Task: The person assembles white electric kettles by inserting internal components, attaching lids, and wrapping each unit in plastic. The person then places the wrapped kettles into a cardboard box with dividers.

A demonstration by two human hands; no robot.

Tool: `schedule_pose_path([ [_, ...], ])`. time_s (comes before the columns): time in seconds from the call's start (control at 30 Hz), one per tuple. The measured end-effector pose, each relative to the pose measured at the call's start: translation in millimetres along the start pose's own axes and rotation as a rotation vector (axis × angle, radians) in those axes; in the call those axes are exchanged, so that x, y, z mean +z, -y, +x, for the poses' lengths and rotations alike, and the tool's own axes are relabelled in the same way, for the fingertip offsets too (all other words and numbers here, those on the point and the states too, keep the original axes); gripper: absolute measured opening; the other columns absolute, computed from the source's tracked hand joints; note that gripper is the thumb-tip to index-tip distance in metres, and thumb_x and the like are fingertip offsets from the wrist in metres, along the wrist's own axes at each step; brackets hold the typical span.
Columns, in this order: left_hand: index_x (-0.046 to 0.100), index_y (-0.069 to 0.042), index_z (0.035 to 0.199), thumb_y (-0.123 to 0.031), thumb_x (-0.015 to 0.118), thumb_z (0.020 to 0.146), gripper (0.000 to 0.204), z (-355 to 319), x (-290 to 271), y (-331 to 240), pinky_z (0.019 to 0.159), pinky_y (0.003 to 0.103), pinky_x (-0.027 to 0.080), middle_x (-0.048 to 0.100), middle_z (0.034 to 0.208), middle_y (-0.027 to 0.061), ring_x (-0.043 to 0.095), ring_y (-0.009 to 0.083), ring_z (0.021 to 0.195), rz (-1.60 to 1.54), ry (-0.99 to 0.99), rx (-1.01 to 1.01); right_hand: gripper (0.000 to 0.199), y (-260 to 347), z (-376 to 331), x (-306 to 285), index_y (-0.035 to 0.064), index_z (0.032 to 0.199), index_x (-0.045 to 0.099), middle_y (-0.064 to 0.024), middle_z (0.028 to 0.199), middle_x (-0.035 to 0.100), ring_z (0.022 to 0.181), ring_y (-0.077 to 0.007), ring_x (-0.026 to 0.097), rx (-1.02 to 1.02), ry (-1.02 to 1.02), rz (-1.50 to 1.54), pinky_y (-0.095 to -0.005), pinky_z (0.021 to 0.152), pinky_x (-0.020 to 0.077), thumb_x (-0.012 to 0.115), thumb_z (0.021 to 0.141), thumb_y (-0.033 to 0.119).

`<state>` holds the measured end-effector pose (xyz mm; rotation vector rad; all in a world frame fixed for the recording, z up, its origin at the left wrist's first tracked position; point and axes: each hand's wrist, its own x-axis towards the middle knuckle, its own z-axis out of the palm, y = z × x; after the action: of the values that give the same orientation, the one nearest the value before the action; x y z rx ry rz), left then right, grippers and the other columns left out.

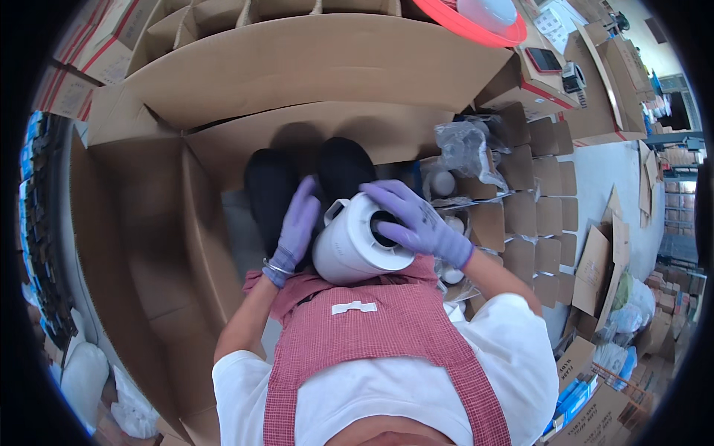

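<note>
A white ceramic mug-shaped vessel [349,249] lies on its side against my lap, its open end turned toward me, a handle at its far left. My left hand [296,227], in a purple glove, presses flat on its left side. My right hand [416,219], also gloved, grips the rim with its fingers reaching into the opening. I wear a red checked apron [387,334] over a white shirt. My black shoes [305,186] show just beyond the vessel.
Large open cardboard boxes [297,67] spread ahead and to the left. At the right a box with cardboard dividers [535,201] holds white pieces and a clear plastic bag [465,149]. A red tray [476,26] sits at top. Stacked cartons and bags lie at the right edge.
</note>
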<state>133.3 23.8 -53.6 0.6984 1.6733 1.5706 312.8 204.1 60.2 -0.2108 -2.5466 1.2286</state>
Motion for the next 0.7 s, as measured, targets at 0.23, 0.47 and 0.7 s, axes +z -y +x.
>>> schedule_pose_path([
  [0.23,0.061,-0.001,0.121,-0.026,0.066,0.093,0.038,-14,-14,-31,0.082,0.026,0.051,0.065,0.099,0.0040,0.060,0.0104,0.090,-0.058,0.301,-0.408,0.039,1,-79,3,0.0031,0.124,0.058,-0.0174,0.109,0.064,0.099,-0.0340,0.063,0.424,0.227,-0.446,-0.0456,0.091,0.0483,0.047,0.097,0.029],
  [0.47,0.070,-0.003,0.108,-0.013,0.059,0.087,0.026,0,8,-92,0.100,0.036,0.047,0.069,0.117,0.0116,0.066,0.0230,0.109,0.054,0.284,-0.002,0.046,-16,-21,20,0.0045,0.130,0.055,-0.0125,0.125,0.060,0.112,-0.0249,0.059,0.505,-0.331,0.889,-0.0354,0.100,0.0442,0.046,0.100,0.039],
  [0.7,0.072,0.000,0.111,-0.003,0.056,0.087,0.029,24,2,-125,0.081,0.027,0.056,0.073,0.105,0.0082,0.068,0.0135,0.093,0.035,0.193,-0.153,0.053,-40,-14,-3,0.0018,0.137,0.049,-0.0193,0.142,0.045,0.133,-0.0319,0.044,0.016,-0.416,0.298,-0.0378,0.112,0.0323,0.041,0.102,0.040],
])
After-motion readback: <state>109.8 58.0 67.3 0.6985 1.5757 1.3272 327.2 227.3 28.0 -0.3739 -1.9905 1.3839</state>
